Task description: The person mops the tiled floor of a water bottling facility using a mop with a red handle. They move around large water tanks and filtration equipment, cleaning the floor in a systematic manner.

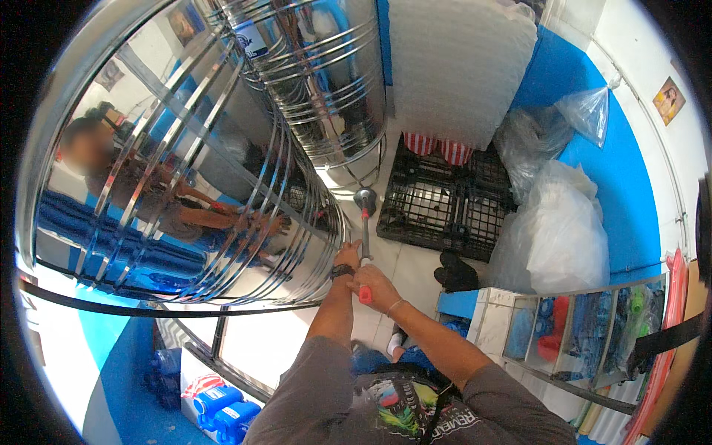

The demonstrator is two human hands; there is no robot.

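Observation:
My right hand (377,288) grips the lower end of a long-handled tool (365,238), whose red handle end sticks out below my fingers. Grey along its shaft, the tool has a red collar and a round dark head (364,198) pointing away from me, near the tiled floor (384,258). My left hand (347,257), with a black watch at the wrist, lies right beside the shaft; whether its fingers close around it cannot be made out. Close to the left of both hands stands a large ribbed stainless-steel tank (289,222), mirroring a person with arms stretched forward.
A second steel tank (328,83) stands farther off. Ahead to the right, a black plastic pallet (428,206) bears a tall plastic-wrapped stack (456,67). Filled clear bags (567,228) lean by the blue wall. A glass display counter (517,328) curves along my right; a black object (457,272) lies nearby.

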